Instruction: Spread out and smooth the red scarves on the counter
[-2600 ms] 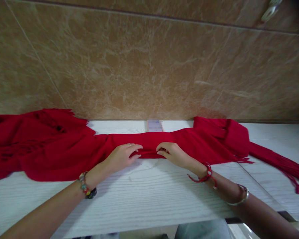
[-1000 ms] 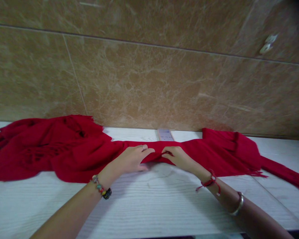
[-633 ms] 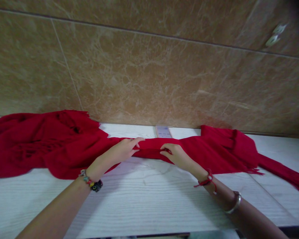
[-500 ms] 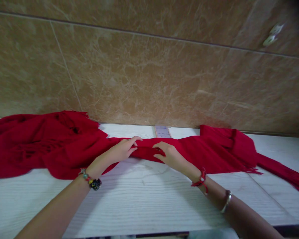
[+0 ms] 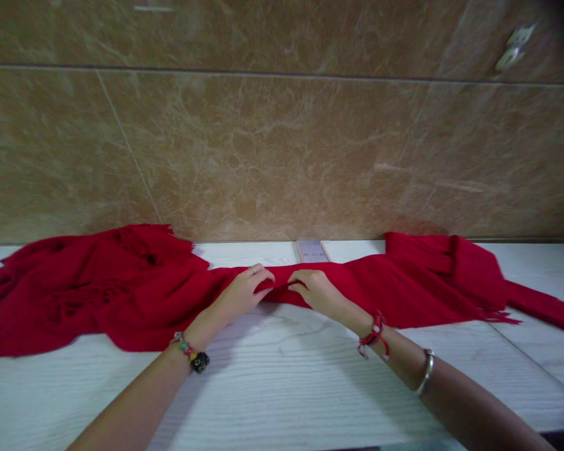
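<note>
The red scarf (image 5: 282,294) lay stretched from side to side across the worktop (image 5: 282,382), a white surface with a wood-like grain. Its middle was drawn into a narrow band, and there both hands were on it, at the edge facing the person.

The left hand (image 5: 244,289) had a narrow grip, thumb and fingers closed around a raised fold of the cloth. The right hand (image 5: 316,291) held the same band just beside it, the tips of its thumb and forefinger nearly together on the fabric; how much of the cloth lay inside that grip could not be told. The fingertips of the two hands faced each other, close but apart, with red cloth showing between them.

To the left of the hands the scarf spread into a broad, crumpled heap with loose fringe on top. To the right it widened again, smoother, then doubled over on itself near the wall (image 5: 263,156); a thin strip ran on from there out of view.

Behind the middle of the band, near the wall, lay a small flat device (image 5: 313,251) with digits on its screen, too blurred to read surely. The wall was brown, veined tile, and a small white fitting (image 5: 514,48) sat high on its right side.

A ring (image 5: 253,270) and a beaded bracelet (image 5: 191,354) were worn on the left, a red cord bracelet (image 5: 375,337) and a silver bangle (image 5: 426,371) on the right.
</note>
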A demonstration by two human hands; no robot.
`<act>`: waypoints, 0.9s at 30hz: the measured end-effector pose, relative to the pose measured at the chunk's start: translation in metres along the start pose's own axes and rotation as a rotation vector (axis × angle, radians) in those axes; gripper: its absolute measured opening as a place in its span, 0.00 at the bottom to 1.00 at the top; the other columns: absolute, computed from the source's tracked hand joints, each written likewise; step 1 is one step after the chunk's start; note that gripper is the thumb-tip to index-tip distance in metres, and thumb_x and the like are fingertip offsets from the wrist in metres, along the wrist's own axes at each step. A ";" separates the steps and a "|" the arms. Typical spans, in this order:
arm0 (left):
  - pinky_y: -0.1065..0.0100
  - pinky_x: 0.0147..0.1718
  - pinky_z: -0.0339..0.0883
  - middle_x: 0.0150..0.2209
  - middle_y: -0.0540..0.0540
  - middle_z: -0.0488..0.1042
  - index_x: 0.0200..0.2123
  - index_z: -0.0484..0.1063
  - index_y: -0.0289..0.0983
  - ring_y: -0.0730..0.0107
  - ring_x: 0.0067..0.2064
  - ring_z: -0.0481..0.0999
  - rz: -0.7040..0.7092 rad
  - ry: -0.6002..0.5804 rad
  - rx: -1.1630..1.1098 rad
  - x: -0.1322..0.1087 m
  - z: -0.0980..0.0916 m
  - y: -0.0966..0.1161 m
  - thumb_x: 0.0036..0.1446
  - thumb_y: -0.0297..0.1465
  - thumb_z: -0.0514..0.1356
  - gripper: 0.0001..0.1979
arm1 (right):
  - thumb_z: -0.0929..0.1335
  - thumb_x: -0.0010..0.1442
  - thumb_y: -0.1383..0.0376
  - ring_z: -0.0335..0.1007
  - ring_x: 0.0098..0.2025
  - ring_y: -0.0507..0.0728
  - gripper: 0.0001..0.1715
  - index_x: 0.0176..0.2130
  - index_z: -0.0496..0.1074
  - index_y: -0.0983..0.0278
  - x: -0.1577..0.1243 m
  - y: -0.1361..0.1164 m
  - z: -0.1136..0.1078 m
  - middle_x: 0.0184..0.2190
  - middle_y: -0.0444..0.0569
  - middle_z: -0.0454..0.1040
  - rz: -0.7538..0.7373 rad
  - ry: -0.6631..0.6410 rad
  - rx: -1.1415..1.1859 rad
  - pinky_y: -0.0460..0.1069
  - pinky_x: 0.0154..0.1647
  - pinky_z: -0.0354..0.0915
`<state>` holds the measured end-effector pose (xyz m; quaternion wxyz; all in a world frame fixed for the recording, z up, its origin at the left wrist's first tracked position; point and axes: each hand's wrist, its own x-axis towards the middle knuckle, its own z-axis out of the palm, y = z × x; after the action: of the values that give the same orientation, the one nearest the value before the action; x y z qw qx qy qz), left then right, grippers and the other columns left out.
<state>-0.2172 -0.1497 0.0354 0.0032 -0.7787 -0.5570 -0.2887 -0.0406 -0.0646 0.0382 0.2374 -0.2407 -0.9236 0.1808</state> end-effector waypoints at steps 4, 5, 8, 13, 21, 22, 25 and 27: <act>0.68 0.40 0.65 0.36 0.47 0.73 0.36 0.69 0.36 0.69 0.38 0.72 -0.003 -0.001 0.055 0.002 -0.005 -0.003 0.56 0.27 0.54 0.06 | 0.64 0.56 0.72 0.68 0.31 0.53 0.07 0.30 0.72 0.68 -0.001 0.000 0.001 0.29 0.50 0.74 -0.002 -0.011 -0.044 0.45 0.33 0.61; 0.67 0.40 0.65 0.36 0.47 0.74 0.37 0.69 0.37 0.68 0.38 0.72 -0.013 -0.019 0.083 0.002 -0.007 -0.003 0.57 0.28 0.53 0.07 | 0.63 0.57 0.71 0.68 0.30 0.53 0.07 0.30 0.71 0.68 -0.001 0.000 0.002 0.29 0.51 0.74 -0.009 -0.013 -0.061 0.45 0.32 0.61; 0.66 0.41 0.65 0.38 0.46 0.74 0.41 0.68 0.36 0.67 0.39 0.73 -0.040 -0.101 0.162 0.002 -0.011 -0.003 0.60 0.29 0.49 0.11 | 0.63 0.58 0.69 0.68 0.30 0.53 0.09 0.30 0.71 0.68 -0.003 0.002 0.004 0.28 0.51 0.74 -0.026 -0.023 -0.094 0.46 0.32 0.61; 0.67 0.41 0.64 0.41 0.46 0.73 0.46 0.65 0.37 0.68 0.41 0.73 -0.032 -0.219 0.139 0.002 -0.007 -0.004 0.61 0.28 0.46 0.13 | 0.69 0.51 0.67 0.68 0.35 0.53 0.13 0.39 0.70 0.67 -0.005 0.001 0.009 0.35 0.50 0.73 -0.070 0.046 0.030 0.46 0.35 0.62; 0.68 0.39 0.64 0.39 0.47 0.71 0.40 0.66 0.37 0.67 0.40 0.71 -0.016 -0.239 0.083 0.002 -0.016 0.005 0.53 0.34 0.58 0.11 | 0.68 0.51 0.73 0.68 0.31 0.52 0.03 0.30 0.73 0.68 0.003 -0.005 0.018 0.28 0.49 0.75 0.004 0.026 0.041 0.45 0.33 0.60; 0.68 0.39 0.64 0.39 0.47 0.71 0.39 0.66 0.37 0.67 0.40 0.70 0.008 -0.216 0.094 0.001 -0.017 0.006 0.51 0.33 0.59 0.11 | 0.67 0.52 0.72 0.68 0.31 0.52 0.03 0.30 0.72 0.68 0.003 -0.005 0.018 0.29 0.49 0.75 0.015 0.027 0.035 0.44 0.32 0.60; 0.69 0.38 0.64 0.36 0.47 0.71 0.36 0.67 0.36 0.68 0.38 0.70 0.036 -0.133 0.127 0.000 -0.017 0.002 0.52 0.28 0.57 0.06 | 0.66 0.54 0.71 0.68 0.31 0.52 0.04 0.29 0.72 0.68 0.002 -0.006 0.017 0.29 0.50 0.75 0.029 0.012 0.014 0.44 0.31 0.59; 0.69 0.38 0.64 0.36 0.47 0.73 0.37 0.67 0.35 0.69 0.37 0.71 0.028 -0.091 0.139 -0.001 -0.016 -0.001 0.54 0.27 0.55 0.06 | 0.65 0.55 0.70 0.68 0.30 0.52 0.06 0.29 0.72 0.68 0.002 -0.008 0.016 0.28 0.50 0.75 0.036 0.003 0.001 0.44 0.31 0.59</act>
<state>-0.2258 -0.1552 0.0481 0.0361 -0.7965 -0.5644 -0.2137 -0.0531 -0.0732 0.0296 0.2354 -0.2574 -0.9188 0.1850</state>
